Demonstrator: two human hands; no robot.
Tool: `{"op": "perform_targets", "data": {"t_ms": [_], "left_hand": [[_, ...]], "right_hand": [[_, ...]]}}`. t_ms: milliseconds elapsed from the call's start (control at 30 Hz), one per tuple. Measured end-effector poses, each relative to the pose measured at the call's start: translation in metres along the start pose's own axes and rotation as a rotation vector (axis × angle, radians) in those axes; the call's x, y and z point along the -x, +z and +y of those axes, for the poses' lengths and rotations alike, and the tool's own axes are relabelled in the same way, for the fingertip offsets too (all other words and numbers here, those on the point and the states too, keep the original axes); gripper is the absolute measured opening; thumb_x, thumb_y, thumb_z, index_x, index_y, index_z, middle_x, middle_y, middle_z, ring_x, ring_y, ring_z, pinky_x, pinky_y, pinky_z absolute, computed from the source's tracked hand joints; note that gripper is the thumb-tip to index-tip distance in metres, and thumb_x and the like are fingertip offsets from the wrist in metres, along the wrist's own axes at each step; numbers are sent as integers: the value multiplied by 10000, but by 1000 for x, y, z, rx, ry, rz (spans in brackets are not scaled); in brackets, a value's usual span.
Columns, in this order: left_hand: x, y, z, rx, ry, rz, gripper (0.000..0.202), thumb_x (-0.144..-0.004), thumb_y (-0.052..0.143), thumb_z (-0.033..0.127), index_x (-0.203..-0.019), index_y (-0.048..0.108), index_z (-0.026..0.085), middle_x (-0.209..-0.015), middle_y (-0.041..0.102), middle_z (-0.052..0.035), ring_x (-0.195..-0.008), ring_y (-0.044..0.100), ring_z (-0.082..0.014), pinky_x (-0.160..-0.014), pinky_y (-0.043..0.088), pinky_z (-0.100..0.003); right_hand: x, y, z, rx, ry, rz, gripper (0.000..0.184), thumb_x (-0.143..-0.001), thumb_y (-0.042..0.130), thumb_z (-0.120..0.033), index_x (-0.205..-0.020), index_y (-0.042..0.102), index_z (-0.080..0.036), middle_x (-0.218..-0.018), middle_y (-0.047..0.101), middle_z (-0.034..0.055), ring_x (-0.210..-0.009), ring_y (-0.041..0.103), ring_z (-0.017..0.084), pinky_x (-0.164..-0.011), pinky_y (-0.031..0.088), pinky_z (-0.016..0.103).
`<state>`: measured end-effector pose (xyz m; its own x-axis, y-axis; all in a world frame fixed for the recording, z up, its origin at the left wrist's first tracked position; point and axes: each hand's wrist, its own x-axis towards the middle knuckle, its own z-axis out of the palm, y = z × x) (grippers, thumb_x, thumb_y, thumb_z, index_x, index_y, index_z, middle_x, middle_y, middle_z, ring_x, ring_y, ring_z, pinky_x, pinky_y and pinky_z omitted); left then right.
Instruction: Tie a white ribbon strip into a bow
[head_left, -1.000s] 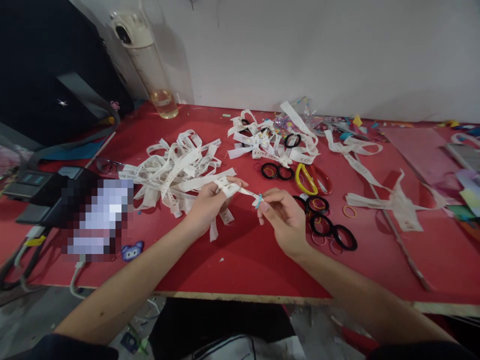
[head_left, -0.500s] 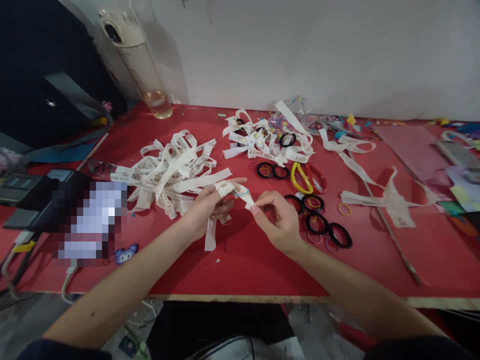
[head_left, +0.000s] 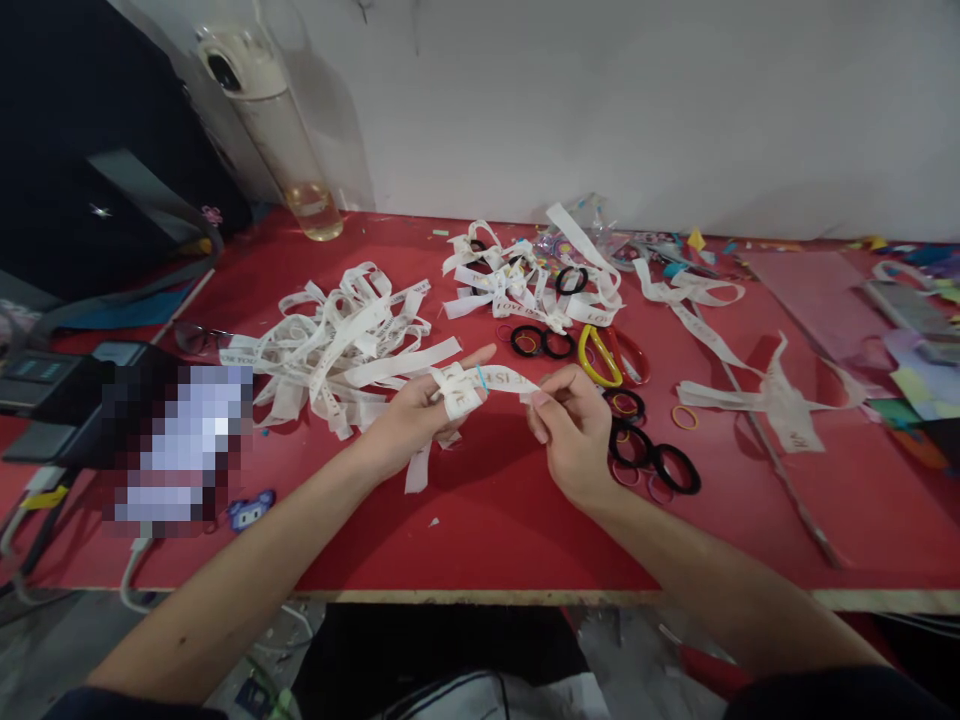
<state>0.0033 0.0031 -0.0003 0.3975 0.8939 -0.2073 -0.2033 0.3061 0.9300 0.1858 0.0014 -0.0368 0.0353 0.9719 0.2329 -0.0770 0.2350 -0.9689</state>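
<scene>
My left hand is closed around the folded part of a white printed ribbon, its index finger stretched out above. A thin blue elastic band sits around the ribbon beside that finger. My right hand pinches the ribbon's other end, so a short length with lettering spans between the hands. One ribbon tail hangs below my left hand. Just right of my right hand lie black hair ties and small coloured elastics. Behind my left hand spreads a pile of white ribbons.
Scissors with yellow and red handles lie behind my right hand. Finished-looking ribbon bows are at the back. A phone and a clear bottle stand to the left. More ribbon lies right on the red table.
My right hand has moved slightly right, drawing out a longer, straighter stretch of ribbon. The ribbon at my left fingers now shows as a bunched loop beside the blue band.
</scene>
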Motion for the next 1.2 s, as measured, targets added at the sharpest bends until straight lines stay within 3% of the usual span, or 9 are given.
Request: {"op": "perform_targets", "data": {"t_ms": [200, 300, 467, 567, 700, 800, 933, 1067, 1200], "left_hand": [[-3, 0, -3, 240, 59, 74, 442, -836, 645, 407, -1237, 606, 225, -639, 276, 66, -500, 179, -44, -437, 132, -156], [-4, 2, -4, 269, 72, 101, 432, -823, 656, 413, -1214, 618, 234, -665, 349, 52, -499, 199, -42, -428, 172, -149], [-3, 7, -4, 240, 54, 125, 456, -816, 645, 475, -1206, 622, 239, -692, 415, 34, -510, 234, -49, -423, 192, -155], [-3, 9, -4, 218, -30, 94, 510, -805, 624, 546, -1202, 622, 227, -683, 428, 28, -504, 242, -49, -414, 164, -153], [-1, 10, -2, 226, -101, 7, 580, -801, 592, 602, -1222, 607, 202, -598, 347, 51, -484, 223, -48, -420, 123, -147], [-2, 9, -1, 262, -124, -11, 529, -821, 592, 551, -1213, 612, 196, -604, 373, 47, -467, 199, -41, -412, 100, -146], [-5, 6, -1, 317, -125, 5, 430, -829, 612, 462, -1179, 630, 214, -696, 452, 29, -448, 203, -22, -397, 133, -143], [-4, 2, -4, 345, -101, 42, 403, -845, 603, 423, -1185, 626, 208, -557, 273, 90, -418, 148, -31, -397, 225, -144], [-3, 1, -6, 349, -50, 82, 404, -835, 629, 379, -1209, 613, 229, -546, 250, 96, -426, 181, -40, -418, 279, -152]], "right_hand": [[8, 1, -8, 196, -143, -242, 109, -849, 569, -215, -768, 497, -206, -600, 457, -53, -473, 396, 73, -445, 318, 220], [9, 3, -10, 254, -188, -390, 107, -837, 567, -179, -772, 489, -210, -569, 460, -65, -455, 401, 68, -430, 318, 203], [7, 6, -12, 318, -277, -514, 102, -833, 576, -145, -788, 510, -209, -611, 505, -54, -516, 469, 74, -497, 391, 199], [7, 8, -14, 273, -352, -499, 82, -837, 581, -133, -819, 546, -205, -794, 612, 12, -661, 569, 106, -592, 466, 230], [10, 7, -14, 163, -239, -333, 43, -867, 572, -171, -849, 553, -205, -1056, 633, 89, -758, 620, 141, -627, 510, 278], [11, 5, -11, 161, -159, -210, 62, -872, 588, -217, -829, 545, -206, -893, 624, 50, -640, 584, 117, -531, 470, 246], [11, 3, -11, 221, -143, -212, 96, -876, 577, -224, -797, 527, -204, -619, 523, -42, -457, 454, 68, -426, 364, 204], [11, 3, -14, 316, -266, -234, 95, -848, 581, -192, -771, 529, -210, -596, 532, -39, -500, 487, 85, -462, 398, 214], [8, 5, -17, 361, -420, -331, 84, -810, 600, -139, -793, 564, -213, -730, 589, 9, -592, 546, 109, -524, 463, 241]]}}
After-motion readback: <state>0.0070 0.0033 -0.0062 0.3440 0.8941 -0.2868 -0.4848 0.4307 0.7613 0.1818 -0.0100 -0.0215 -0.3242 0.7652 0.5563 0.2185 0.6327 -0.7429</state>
